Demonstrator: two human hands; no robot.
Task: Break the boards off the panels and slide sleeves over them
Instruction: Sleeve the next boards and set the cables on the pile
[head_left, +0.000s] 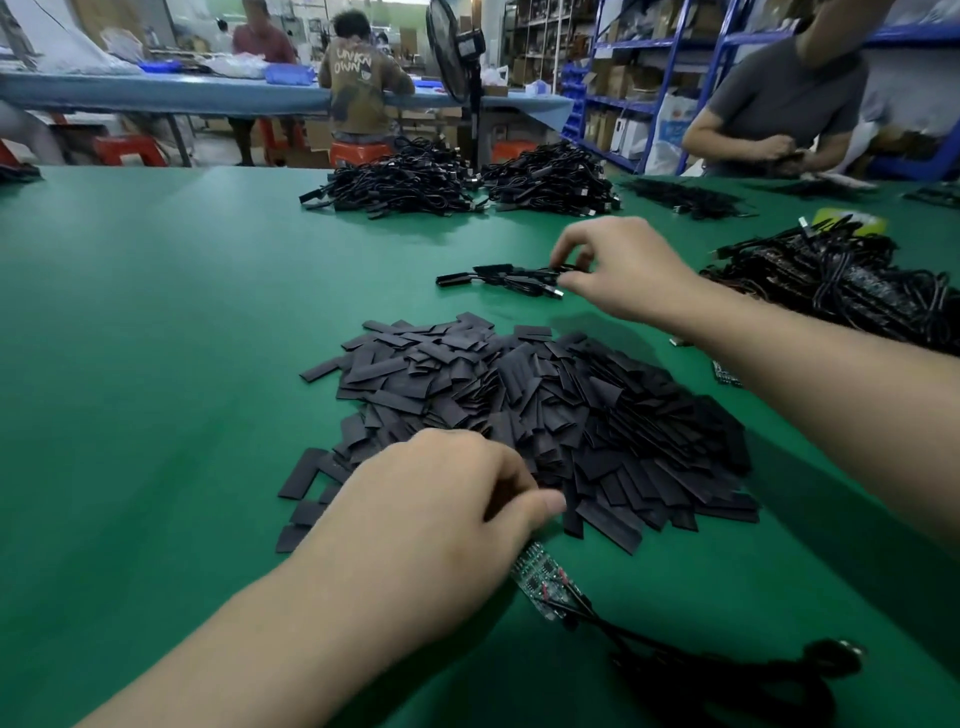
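Observation:
A heap of flat black sleeves (545, 415) lies in the middle of the green table (156, 338). My left hand (436, 525) is at the heap's near edge and grips a small circuit board (545, 582) with red and black wires and a black cable (727, 665) trailing to the right. Beyond the heap, my right hand (623, 265) reaches out, and its fingertips pinch a small bundle of sleeved black cables (509, 278) lying on the table.
Big piles of black cables lie at the far middle (467, 179) and at the right (841, 280). A bare board (724, 371) peeks out under my right forearm. A person (779, 98) works at the far right corner; others sit at a back table near a fan (457, 57).

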